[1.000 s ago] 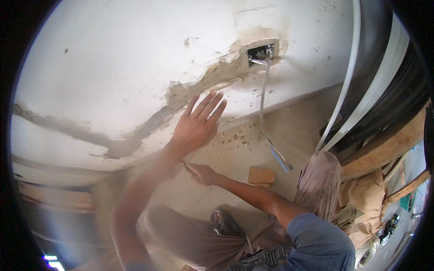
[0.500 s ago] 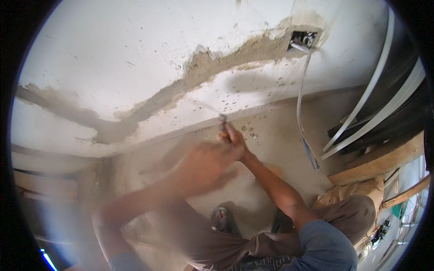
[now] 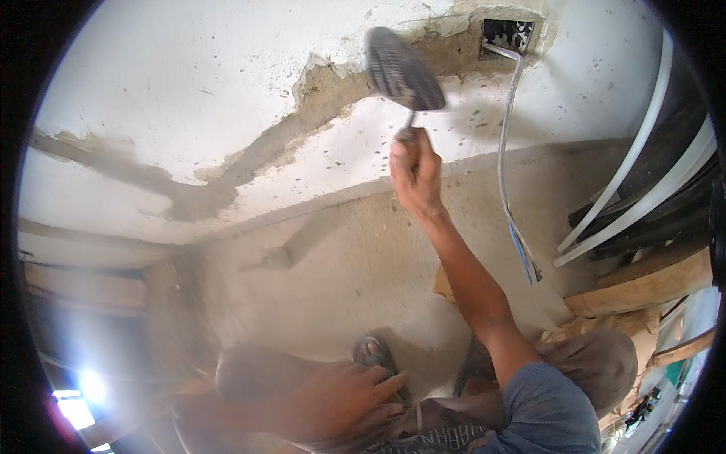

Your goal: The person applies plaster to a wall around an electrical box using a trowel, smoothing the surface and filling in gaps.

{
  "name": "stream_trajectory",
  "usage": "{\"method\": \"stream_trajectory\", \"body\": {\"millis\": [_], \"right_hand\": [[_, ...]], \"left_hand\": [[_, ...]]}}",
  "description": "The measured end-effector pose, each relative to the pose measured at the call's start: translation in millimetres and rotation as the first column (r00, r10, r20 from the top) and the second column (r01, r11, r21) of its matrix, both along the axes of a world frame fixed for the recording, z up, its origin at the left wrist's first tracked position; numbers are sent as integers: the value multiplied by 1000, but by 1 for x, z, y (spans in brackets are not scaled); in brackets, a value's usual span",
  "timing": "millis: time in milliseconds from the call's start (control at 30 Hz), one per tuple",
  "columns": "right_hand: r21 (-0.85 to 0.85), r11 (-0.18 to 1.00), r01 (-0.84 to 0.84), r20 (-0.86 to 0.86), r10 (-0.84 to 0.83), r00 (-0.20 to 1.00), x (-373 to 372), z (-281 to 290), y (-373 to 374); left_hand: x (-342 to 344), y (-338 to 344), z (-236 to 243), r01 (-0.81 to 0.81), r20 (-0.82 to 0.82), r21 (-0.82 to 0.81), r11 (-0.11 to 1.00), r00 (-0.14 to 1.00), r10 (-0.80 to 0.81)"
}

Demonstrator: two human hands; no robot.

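Note:
My right hand point(image 3: 416, 170) grips the handle of a trowel point(image 3: 404, 72), whose dark blade is raised across the rough grey plaster strip point(image 3: 257, 151) on the white wall point(image 3: 189, 68). My left hand point(image 3: 348, 397), slightly blurred, is low over my legs and sandalled foot point(image 3: 370, 349), fingers apart and holding nothing. Right of the trowel, an open recessed box point(image 3: 507, 34) sits in the wall, with a grey conduit point(image 3: 505, 151) bending out and hanging down, blue wire ends at its bottom.
At the right stand white pipes point(image 3: 611, 189) with dark tubing, wooden planks point(image 3: 635, 291) and crumpled brown paper point(image 3: 605, 321). A dusty concrete floor point(image 3: 318, 287) runs along the wall's foot, and a small brown piece point(image 3: 442, 287) is partly behind my forearm. A bright opening point(image 3: 76, 408) is at lower left.
My right hand has risen toward the wall, bringing the trowel up beside the box. My left hand has dropped from the wall down to my legs.

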State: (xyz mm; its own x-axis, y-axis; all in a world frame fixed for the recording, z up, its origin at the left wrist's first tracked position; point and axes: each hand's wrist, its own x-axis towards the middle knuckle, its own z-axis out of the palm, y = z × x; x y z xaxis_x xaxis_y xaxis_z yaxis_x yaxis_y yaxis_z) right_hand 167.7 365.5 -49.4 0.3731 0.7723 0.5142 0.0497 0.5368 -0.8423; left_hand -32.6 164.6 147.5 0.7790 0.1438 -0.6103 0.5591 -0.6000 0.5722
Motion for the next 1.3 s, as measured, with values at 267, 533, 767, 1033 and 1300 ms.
{"method": "stream_trajectory", "body": {"millis": [267, 533, 767, 1033, 1300], "right_hand": [[25, 1000, -13, 93, 11, 996, 8, 15, -7], [90, 994, 61, -2, -61, 998, 20, 20, -5], [-30, 998, 56, 164, -50, 985, 23, 11, -10], [-127, 990, -65, -298, 24, 954, 11, -31, -59], [-585, 777, -231, 268, 455, 849, -81, -64, -131]], "left_hand": [[-10, 10, -50, 54, -13, 288, 956, 999, -52], [-12, -5, -55, 169, -131, 113, 979, 979, -154], [-17, -25, -56, 184, 8, -158, 970, 983, -185], [-7, -29, -57, 250, 24, -145, 957, 968, -249], [-4, -49, -64, 271, 82, 102, 957, 957, -280]]}}
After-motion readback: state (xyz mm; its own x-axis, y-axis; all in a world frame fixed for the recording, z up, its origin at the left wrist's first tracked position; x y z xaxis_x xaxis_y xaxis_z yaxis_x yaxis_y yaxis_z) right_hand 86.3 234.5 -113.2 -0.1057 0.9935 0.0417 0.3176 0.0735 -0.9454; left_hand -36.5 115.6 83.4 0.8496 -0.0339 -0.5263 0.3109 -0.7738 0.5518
